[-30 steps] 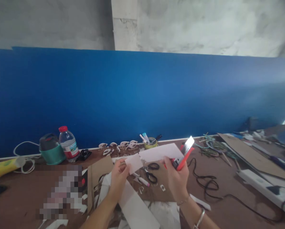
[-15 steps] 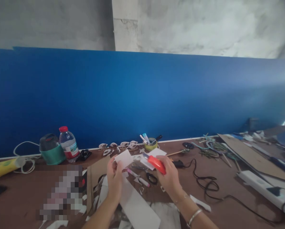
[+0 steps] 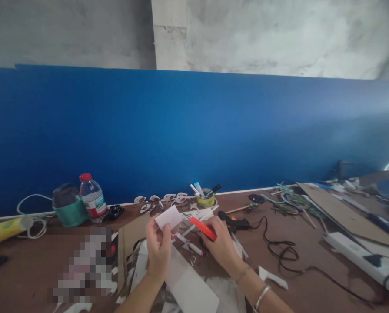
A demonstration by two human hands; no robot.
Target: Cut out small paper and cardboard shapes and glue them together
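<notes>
My left hand [image 3: 158, 250] is closed on a small white piece of card [image 3: 168, 217], pinched between thumb and fingers and held up above the table. To its right, my right hand [image 3: 219, 239] grips an orange-red utility knife [image 3: 204, 228] with a ridged body. Its thin tip points toward the card, apart from it. Below and between the hands lie a pink-and-white marker [image 3: 189, 244] and a long white card strip [image 3: 192, 280]. White scraps are scattered under the right hand, partly hidden by it.
A black glue gun [image 3: 235, 222] with a trailing cable lies right of my right hand. Pens stand in a yellow-green round holder [image 3: 205, 200] behind. A red-capped bottle [image 3: 93, 202] is at left, a white power strip [image 3: 360, 258] at right, cardboard [image 3: 347, 213] beyond it.
My right hand has moved slightly left and down, turning the knife so its ridged side shows. The glue gun is now more exposed. My left hand keeps the card, slightly tilted.
</notes>
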